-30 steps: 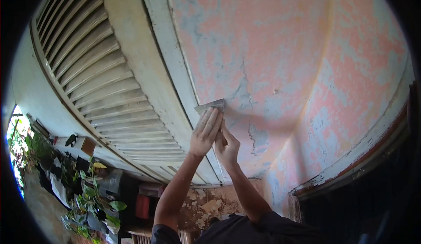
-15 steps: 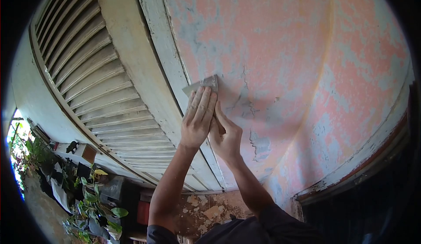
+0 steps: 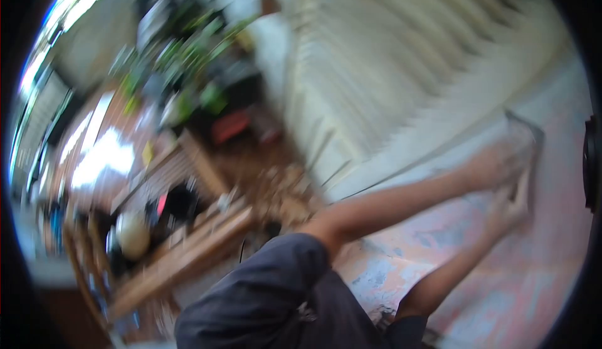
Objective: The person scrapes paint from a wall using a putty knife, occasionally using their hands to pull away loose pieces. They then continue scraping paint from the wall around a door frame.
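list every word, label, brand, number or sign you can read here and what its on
No readable text anywhere; the view is smeared by motion.
Dark shirt: a small pale mark, too blurred to tell if it is lettering.
Scraper: too blurred to show any marking.

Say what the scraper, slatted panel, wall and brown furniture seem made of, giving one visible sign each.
Scraper: perhaps metal, thin and greyish; blur hides its finish.
Slatted panel: probably painted wood; pale coat, parallel slats.
Wall: likely painted plaster; patchy pink and blue-grey colour.
Brown furniture: apparently wood, perhaps varnished; warm colour, straight-edged planks.
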The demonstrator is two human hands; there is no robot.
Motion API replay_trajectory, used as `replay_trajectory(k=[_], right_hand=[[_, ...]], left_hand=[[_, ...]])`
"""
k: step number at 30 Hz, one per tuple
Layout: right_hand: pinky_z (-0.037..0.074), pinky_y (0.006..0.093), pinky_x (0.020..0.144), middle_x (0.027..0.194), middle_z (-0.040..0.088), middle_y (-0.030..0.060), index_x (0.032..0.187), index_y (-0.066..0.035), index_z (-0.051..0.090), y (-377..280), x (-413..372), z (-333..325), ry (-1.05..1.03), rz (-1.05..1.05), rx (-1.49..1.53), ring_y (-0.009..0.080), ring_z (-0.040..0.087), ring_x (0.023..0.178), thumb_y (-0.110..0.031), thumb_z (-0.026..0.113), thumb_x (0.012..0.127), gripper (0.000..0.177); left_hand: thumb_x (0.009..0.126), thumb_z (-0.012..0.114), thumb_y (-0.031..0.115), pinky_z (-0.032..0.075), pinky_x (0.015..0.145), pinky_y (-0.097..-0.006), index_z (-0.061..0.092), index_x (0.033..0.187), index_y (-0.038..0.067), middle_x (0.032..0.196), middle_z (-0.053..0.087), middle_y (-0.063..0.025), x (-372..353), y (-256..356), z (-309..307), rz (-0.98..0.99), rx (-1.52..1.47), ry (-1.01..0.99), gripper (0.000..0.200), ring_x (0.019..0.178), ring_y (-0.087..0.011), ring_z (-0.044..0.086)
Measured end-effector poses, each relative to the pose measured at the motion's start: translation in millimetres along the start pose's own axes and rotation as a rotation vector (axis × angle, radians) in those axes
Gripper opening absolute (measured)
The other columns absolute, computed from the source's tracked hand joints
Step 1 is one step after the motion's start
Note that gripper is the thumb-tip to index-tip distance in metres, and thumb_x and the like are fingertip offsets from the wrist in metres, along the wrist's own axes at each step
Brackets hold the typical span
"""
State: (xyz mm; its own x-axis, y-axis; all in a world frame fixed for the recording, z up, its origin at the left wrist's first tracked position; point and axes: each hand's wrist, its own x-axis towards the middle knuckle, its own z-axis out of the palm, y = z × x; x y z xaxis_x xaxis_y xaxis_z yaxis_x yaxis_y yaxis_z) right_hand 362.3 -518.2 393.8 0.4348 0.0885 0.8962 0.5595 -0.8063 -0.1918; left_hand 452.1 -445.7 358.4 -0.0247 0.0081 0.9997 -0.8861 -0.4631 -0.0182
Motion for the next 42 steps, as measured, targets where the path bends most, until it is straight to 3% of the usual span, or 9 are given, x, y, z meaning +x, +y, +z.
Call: replay_trajectory(k=[6,12,29,30,31,33,34,38,42], right_hand=[[0.048,0.0362,0.086,0.12,0.062,0.019,0.131,-0.009,0.055,-83,-123,101,-0.916,0.398,-0.059,0.0324,0.063,0.106,-0.011,0.052,0.087,0.044],[0.048,0.0344,0.088,0.118,0.063,0.0202,0.129,-0.002,0.055,-96,-217,168,-0.987,0.464,0.127,0.0304,0.063,0.107,-0.012,0.054,0.088,0.042],[0.044,0.0328,0.099,0.137,0.047,0.0239,0.135,0.01,0.041,-42,-196,30,-0.339,0.579,0.049,0.027,0.053,0.121,-0.013,0.048,0.097,0.045],[0.052,0.0294,0.076,0.111,0.062,0.0189,0.135,0.009,0.043,-34,-203,20,-0.254,0.491,0.066,0.022,0.064,0.093,-0.013,0.049,0.097,0.044],[0.052,0.0294,0.076,0.111,0.062,0.0189,0.135,0.009,0.043,-38,-206,4,-0.236,0.511,0.06,0.022,0.064,0.093,-0.013,0.049,0.097,0.044],[0.031,0.0218,0.046,0.075,0.055,0.0045,0.133,0.007,0.047,-54,-209,-21,-0.22,0.909,0.139,0.0079,0.044,0.055,-0.017,0.047,0.099,0.041],[0.022,0.0216,0.043,0.062,0.037,-0.0023,0.131,0.006,0.049,-58,-220,-19,-0.085,0.897,0.174,0.0048,0.03,0.047,-0.019,0.048,0.099,0.041],[0.025,0.0221,0.043,0.061,0.04,-0.0002,0.131,0.007,0.049,-72,-251,-28,0.123,1.073,0.185,0.0068,0.034,0.047,-0.022,0.049,0.098,0.044],[0.024,0.0214,0.043,0.059,0.041,0.0002,0.132,0.007,0.047,-81,-270,-17,0.299,1.137,0.235,0.0064,0.034,0.046,-0.021,0.05,0.096,0.046]], left_hand=[[0.081,0.057,0.012,0.045,0.097,-0.0427,0.054,0.126,0.002,0.131,0.052,-0.0191,-215,52,-112,-1.044,0.207,0.097,0.046,0.119,-0.0355,0.053],[0.078,0.06,0.015,0.049,0.091,-0.0395,0.059,0.111,0.004,0.12,0.059,-0.0134,-288,34,-184,-1.199,0.295,0.002,0.034,0.112,-0.0303,0.057],[0.079,0.055,0.019,0.045,0.099,-0.0435,0.056,0.102,0.005,0.117,0.057,-0.0146,-187,79,-59,-0.629,-0.236,0.052,0.027,0.114,-0.0335,0.054],[0.078,0.055,0.019,0.043,0.101,-0.0437,0.057,0.101,0.004,0.115,0.057,-0.0145,-182,91,-55,-0.62,-0.263,0.021,0.027,0.116,-0.033,0.052],[0.078,0.055,0.019,0.043,0.101,-0.0437,0.057,0.101,0.004,0.115,0.057,-0.0145,-181,105,-52,-0.613,-0.28,-0.001,0.027,0.116,-0.033,0.052],[0.077,0.055,0.02,0.041,0.103,-0.0442,0.057,0.099,0.003,0.114,0.056,-0.0142,-182,127,-49,-0.533,-0.284,-0.11,0.028,0.118,-0.0326,0.051],[0.076,0.055,0.02,0.039,0.105,-0.0446,0.058,0.095,0.002,0.111,0.056,-0.0142,-190,141,-45,-0.547,-0.291,-0.182,0.027,0.118,-0.0322,0.05],[0.069,0.057,0.023,0.04,0.103,-0.0429,0.057,0.078,0.003,0.102,0.056,-0.0137,-195,159,-55,-0.37,-0.333,-0.295,0.021,0.112,-0.032,0.052],[0.069,0.057,0.018,0.039,0.105,-0.0427,0.06,0.089,0.004,0.104,0.057,-0.0127,-193,155,-77,-0.309,-0.422,-0.566,0.025,0.117,-0.0313,0.051]])
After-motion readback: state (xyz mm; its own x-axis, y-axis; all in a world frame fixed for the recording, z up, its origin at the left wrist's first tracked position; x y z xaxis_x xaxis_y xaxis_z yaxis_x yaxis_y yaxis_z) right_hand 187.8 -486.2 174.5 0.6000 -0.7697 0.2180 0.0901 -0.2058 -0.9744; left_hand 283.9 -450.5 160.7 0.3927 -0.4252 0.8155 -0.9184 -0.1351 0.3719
